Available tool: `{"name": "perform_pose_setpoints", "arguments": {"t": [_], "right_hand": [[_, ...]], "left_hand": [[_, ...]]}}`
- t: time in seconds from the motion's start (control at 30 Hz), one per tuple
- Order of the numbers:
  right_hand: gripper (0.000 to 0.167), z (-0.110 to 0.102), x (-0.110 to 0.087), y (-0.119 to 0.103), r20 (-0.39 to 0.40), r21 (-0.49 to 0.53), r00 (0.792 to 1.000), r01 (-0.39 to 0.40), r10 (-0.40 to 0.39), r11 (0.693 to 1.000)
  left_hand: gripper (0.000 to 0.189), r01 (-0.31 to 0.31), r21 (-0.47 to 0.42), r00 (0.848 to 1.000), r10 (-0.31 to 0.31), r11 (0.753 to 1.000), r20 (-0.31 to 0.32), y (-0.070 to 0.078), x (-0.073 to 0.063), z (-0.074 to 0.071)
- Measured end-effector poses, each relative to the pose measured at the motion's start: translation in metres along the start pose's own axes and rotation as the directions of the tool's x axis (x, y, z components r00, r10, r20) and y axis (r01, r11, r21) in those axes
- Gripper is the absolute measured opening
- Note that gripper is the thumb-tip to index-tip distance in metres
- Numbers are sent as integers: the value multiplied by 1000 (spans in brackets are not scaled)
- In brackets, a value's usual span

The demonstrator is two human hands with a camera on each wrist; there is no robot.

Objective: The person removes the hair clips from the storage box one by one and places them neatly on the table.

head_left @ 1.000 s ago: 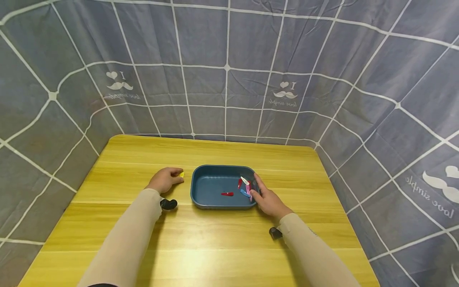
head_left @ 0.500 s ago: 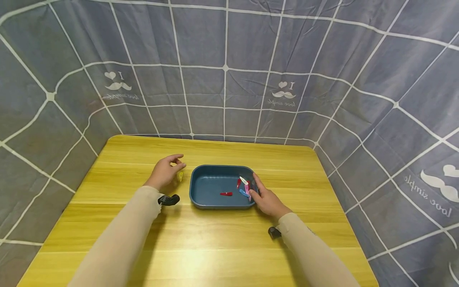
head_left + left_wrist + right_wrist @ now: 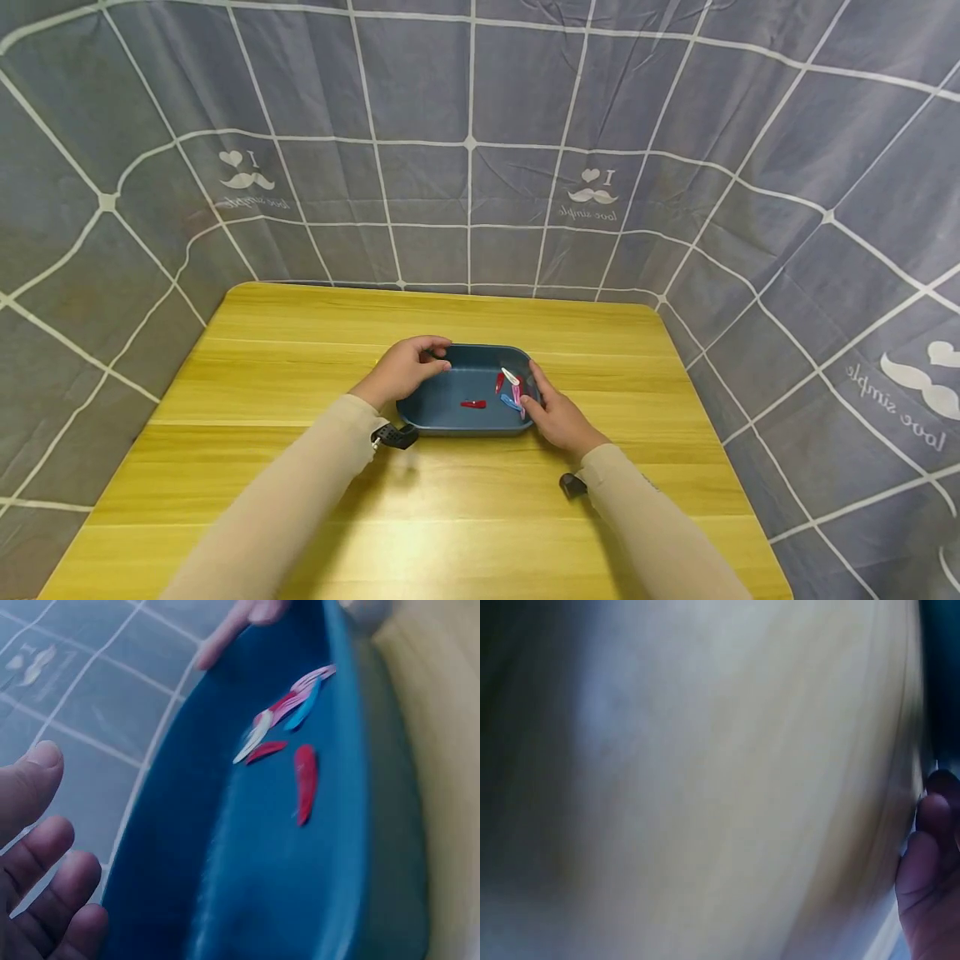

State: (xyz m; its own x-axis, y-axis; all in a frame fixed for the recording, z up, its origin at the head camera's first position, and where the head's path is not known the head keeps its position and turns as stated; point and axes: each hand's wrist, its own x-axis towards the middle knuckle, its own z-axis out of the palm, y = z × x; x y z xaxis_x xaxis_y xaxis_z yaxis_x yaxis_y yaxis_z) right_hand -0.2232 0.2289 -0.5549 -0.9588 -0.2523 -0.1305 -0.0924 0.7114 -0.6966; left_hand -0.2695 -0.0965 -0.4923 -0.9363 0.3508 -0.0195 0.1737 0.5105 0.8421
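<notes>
A dark blue tray [image 3: 468, 432] sits on the table with several snap hair clips inside. Its right part holds a white clip [image 3: 511, 377], a blue clip [image 3: 511, 403], pink and red ones; a single red clip [image 3: 473, 404] lies nearer the middle. My right hand [image 3: 562, 421] grips the tray's right end, thumb over the rim. Above the tray's left end is my left hand [image 3: 405, 368], fingers loosely bent and holding nothing; the left wrist view shows its fingers [image 3: 64, 892] apart. A sliver of a yellow clip [image 3: 377, 362] shows behind the left hand, mostly hidden.
The wooden table [image 3: 480, 517] extends around the tray. A grey curtain [image 3: 427, 192] with white grid lines encloses the back and sides. Dark wrist devices, such as the left one [image 3: 396, 436], jut out below both hands.
My left hand let go of the yellow clip on the table left of the tray, lifted off, then moved right over the tray's left end. My right hand has stayed on the tray.
</notes>
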Motion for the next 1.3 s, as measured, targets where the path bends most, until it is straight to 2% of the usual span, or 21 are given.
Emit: {"name": "perform_pose_setpoints", "arguments": {"t": [0.17, 0.43, 0.73, 0.97, 1.3], "right_hand": [[75, 0, 1, 0, -14, 1, 1000, 8, -8, 1000], [74, 1, -1, -1, -3, -11, 1000, -29, 29, 1000], [73, 2, 1, -1, -7, -2, 998, -62, 62, 998], [74, 3, 2, -2, -3, 3, 998, -70, 70, 998], [74, 3, 0, -3, 6, 3, 997, -75, 75, 997]], "left_hand": [[48, -15, -9, 998, 16, 1000, 58, 2, 5, 17], [49, -22, -19, 991, 24, 1000, 132, 5, 19, 32], [41, 9, 82, 971, -28, 997, 237, 0, 31, 44], [36, -4, 162, 939, -52, 987, 340, -7, 37, 50], [38, -41, 290, 909, -85, 956, 409, 0, 42, 63]]}}
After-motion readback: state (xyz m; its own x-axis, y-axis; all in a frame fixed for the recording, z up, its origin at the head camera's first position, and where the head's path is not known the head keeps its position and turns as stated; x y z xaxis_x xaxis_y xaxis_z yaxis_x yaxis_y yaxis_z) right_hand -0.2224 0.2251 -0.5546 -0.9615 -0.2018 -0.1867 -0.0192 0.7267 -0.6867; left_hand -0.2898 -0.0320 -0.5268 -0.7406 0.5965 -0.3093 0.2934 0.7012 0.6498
